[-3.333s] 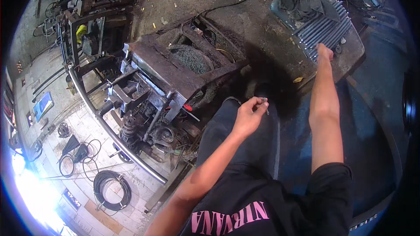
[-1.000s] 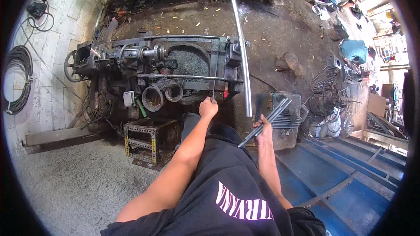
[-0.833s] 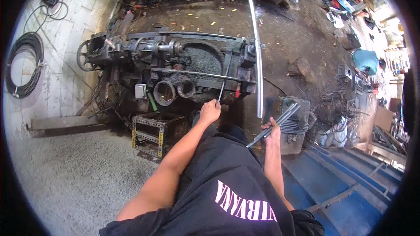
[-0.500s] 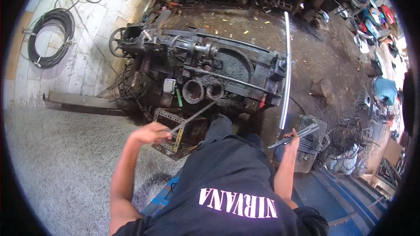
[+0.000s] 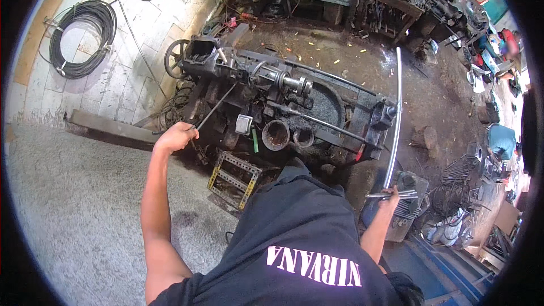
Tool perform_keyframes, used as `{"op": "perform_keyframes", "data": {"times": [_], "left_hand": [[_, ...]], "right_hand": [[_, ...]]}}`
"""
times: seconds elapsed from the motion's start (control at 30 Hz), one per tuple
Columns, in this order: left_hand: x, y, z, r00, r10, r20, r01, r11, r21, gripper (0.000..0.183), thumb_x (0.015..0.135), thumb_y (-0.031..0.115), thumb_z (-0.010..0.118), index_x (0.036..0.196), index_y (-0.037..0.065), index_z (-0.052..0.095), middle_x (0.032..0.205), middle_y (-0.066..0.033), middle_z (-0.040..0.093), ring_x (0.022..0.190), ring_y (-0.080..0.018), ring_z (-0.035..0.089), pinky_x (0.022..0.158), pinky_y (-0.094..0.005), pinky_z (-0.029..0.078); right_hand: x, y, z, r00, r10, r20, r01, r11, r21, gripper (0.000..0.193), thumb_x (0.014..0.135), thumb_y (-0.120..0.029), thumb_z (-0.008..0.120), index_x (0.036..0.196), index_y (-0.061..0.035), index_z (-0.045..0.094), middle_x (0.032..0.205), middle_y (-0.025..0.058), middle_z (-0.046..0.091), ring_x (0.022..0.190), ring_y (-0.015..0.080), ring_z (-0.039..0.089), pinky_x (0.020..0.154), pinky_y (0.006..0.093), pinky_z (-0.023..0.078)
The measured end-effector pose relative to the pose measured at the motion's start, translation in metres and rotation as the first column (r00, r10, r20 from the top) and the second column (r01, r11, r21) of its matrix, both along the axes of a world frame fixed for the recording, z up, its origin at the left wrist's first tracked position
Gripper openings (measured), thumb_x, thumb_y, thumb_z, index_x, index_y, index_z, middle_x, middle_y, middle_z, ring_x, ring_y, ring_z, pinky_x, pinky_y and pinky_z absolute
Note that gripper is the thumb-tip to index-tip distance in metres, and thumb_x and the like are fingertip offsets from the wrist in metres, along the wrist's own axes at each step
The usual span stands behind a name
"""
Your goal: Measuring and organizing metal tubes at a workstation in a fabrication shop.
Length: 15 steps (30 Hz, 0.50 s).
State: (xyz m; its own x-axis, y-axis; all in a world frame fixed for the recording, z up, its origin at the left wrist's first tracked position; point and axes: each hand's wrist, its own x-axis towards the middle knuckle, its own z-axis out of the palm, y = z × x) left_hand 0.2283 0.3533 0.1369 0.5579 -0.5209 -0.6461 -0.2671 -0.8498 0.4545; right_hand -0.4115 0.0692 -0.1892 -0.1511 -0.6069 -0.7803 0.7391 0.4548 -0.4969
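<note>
Thin rod (image 5: 212, 110): long axis runs diagonally, up and right from the left hand (image 5: 175, 137) towards the old machine (image 5: 283, 107).
Left arm: stretched out to the left, elbow nearly straight, fist raised.
Left fingers: curled shut round the rod's lower end.
Right hand (image 5: 390, 194): low at the right, arm bent, beside the machine.
Right fingers: closed on a bundle of short rods (image 5: 392, 195) lying roughly level, ends poking right.
Long pipe (image 5: 395, 119): stands upright just above the right hand.

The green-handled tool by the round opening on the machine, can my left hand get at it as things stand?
Probably not right away: the left hand is shut on a thin metal rod. The green-handled tool lies uncovered to its right, with nothing between them.
</note>
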Motion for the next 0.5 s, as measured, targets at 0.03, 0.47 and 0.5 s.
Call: {"op": "perform_keyframes", "data": {"times": [0.03, 0.47, 0.5], "left_hand": [[0.007, 0.003, -0.001, 1.0, -0.002, -0.004, 0.002, 1.0, -0.006, 0.023, 0.092, 0.02, 0.054, 0.076, 0.004, 0.06, 0.055, 0.0045, 0.041, 0.048, -0.0061, 0.038, 0.045, -0.0259, 0.032], [0.062, 0.013, -0.016, 0.993, -0.031, -0.117, 0.019, 0.995, -0.099, 0.024, 0.091, 0.021, 0.055, 0.078, 0.003, 0.061, 0.055, 0.0033, 0.041, 0.048, -0.0083, 0.041, 0.046, -0.0261, 0.034], [0.064, 0.012, -0.017, 0.993, -0.039, -0.107, 0.028, 0.995, -0.098, 0.023, 0.091, 0.021, 0.054, 0.077, 0.003, 0.061, 0.055, 0.0032, 0.041, 0.048, -0.0085, 0.041, 0.046, -0.0263, 0.034]], "right_hand": [[0.007, 0.004, 0.004, 0.999, 0.017, -0.05, -0.017, 1.0, 0.006, 0.015, 0.094, -0.013, 0.058, 0.082, -0.0101, 0.049, 0.057, -0.0012, 0.043, 0.048, 0.0129, 0.044, 0.048, 0.028, 0.045], [0.06, 0.023, 0.018, 0.993, -0.034, -0.115, 0.026, 0.997, -0.071, 0.008, 0.092, -0.008, 0.055, 0.09, -0.0073, 0.047, 0.061, -0.0002, 0.042, 0.05, 0.0118, 0.046, 0.051, 0.0272, 0.048], [0.064, 0.023, 0.019, 0.992, -0.034, -0.12, 0.026, 0.997, -0.073, 0.015, 0.089, -0.007, 0.062, 0.089, -0.0093, 0.047, 0.062, -0.0012, 0.042, 0.05, 0.0107, 0.046, 0.049, 0.0258, 0.047]]}}
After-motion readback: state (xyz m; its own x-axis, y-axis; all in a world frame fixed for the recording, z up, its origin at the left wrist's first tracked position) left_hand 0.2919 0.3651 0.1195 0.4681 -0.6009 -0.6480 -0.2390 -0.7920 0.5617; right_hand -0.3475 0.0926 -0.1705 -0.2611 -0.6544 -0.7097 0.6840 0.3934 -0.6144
